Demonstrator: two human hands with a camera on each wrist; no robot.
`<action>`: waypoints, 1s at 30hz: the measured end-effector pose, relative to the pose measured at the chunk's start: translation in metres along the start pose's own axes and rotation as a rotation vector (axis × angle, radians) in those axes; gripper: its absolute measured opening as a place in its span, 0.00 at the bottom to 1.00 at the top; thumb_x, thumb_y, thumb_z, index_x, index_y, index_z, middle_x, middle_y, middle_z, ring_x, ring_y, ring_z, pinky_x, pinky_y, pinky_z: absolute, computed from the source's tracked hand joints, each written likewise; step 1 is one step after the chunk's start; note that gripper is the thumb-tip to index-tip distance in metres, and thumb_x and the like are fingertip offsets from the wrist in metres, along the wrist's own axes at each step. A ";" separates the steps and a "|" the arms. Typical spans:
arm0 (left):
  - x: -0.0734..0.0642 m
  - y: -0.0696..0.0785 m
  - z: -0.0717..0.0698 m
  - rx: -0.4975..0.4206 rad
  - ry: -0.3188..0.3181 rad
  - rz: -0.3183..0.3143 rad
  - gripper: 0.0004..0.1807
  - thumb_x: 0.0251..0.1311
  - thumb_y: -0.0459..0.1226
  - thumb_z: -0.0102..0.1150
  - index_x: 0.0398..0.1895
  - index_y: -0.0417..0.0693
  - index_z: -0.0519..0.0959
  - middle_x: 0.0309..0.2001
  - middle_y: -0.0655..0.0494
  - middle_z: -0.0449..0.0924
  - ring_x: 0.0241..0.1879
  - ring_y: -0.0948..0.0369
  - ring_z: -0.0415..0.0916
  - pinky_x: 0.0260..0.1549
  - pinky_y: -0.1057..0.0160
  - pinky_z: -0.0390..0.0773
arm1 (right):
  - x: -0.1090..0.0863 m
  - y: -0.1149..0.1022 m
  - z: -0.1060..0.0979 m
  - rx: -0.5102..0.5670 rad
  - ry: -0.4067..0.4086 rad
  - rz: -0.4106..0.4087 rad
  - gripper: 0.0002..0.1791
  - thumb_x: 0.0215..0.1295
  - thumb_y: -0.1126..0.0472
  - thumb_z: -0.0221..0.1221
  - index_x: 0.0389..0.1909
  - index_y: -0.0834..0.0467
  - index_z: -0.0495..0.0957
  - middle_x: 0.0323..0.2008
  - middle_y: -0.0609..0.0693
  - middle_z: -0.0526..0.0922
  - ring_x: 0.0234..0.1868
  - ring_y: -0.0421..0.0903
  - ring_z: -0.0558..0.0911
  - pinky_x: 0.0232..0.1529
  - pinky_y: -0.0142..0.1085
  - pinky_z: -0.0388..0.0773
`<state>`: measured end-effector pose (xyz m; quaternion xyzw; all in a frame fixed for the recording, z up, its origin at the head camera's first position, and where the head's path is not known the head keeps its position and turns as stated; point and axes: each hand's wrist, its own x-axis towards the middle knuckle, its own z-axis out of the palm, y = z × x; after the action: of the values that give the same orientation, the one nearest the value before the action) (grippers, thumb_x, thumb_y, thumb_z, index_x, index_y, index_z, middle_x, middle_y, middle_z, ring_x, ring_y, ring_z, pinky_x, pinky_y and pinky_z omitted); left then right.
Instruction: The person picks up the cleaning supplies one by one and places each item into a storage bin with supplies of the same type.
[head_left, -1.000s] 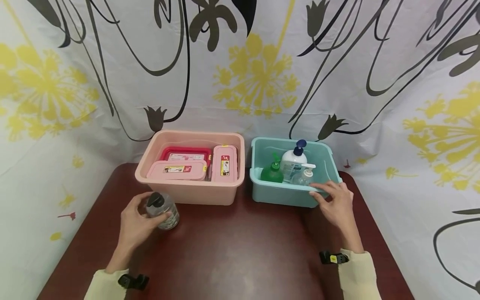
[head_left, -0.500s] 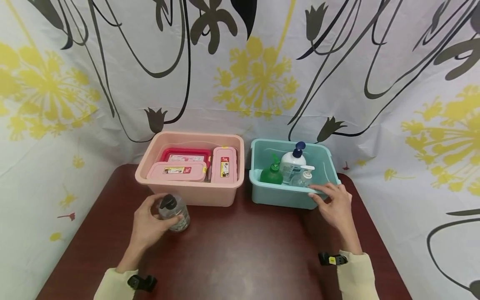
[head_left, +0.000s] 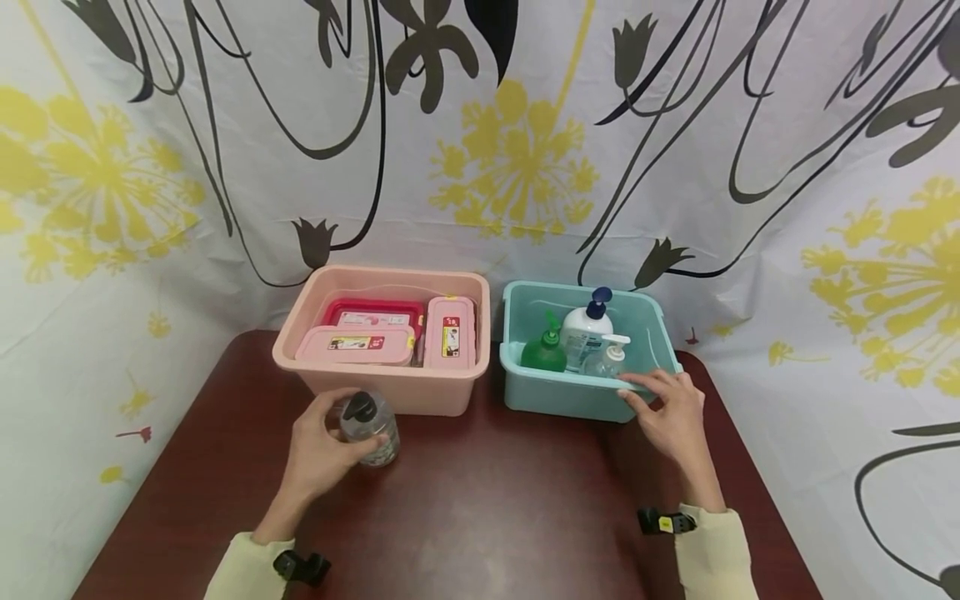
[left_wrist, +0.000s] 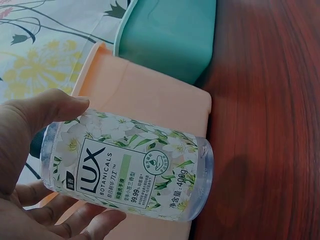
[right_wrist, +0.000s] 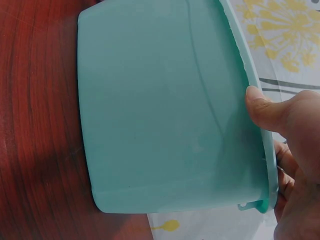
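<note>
My left hand (head_left: 322, 442) grips a clear hand soap bottle (head_left: 369, 425) with a black pump top, its fingers and thumb around the sides. In the left wrist view the bottle's floral LUX label (left_wrist: 130, 165) faces the camera. The bottle is in front of the pink bin (head_left: 390, 390); its base appears lifted off the table. My right hand (head_left: 671, 412) pinches the front rim of the teal bin (head_left: 562, 400) near its right corner, thumb outside. Inside that bin stand a green pump bottle (head_left: 545, 354), a white pump bottle (head_left: 581, 333) with a blue top, and a small clear pump bottle (head_left: 606, 360).
In the pink bin lie two pink lidded boxes, one flat in front (head_left: 356, 344) and one at the right (head_left: 450, 333), plus a red box (head_left: 375, 310) behind. Both bins stand on the dark red table (head_left: 480, 508), against a patterned cloth backdrop (head_left: 480, 150).
My left hand has carried the soap bottle rightward along the front of the pink bin. The right hand has stayed at the teal bin's rim.
</note>
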<state>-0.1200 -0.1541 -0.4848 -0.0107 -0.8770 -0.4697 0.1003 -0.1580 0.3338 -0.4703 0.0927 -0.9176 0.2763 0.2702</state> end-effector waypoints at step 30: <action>-0.002 0.035 0.032 -0.084 -0.108 0.078 0.42 0.40 0.41 0.86 0.63 0.54 0.75 0.55 0.58 0.78 0.52 0.57 0.76 0.44 0.61 0.83 | -0.001 0.002 0.000 -0.001 -0.011 0.010 0.14 0.57 0.66 0.73 0.46 0.56 0.89 0.31 0.52 0.83 0.40 0.42 0.64 0.49 0.59 0.56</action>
<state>-0.1194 -0.1079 -0.4738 -0.0743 -0.8597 -0.5005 0.0704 -0.1572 0.3353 -0.4715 0.0895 -0.9197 0.2768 0.2636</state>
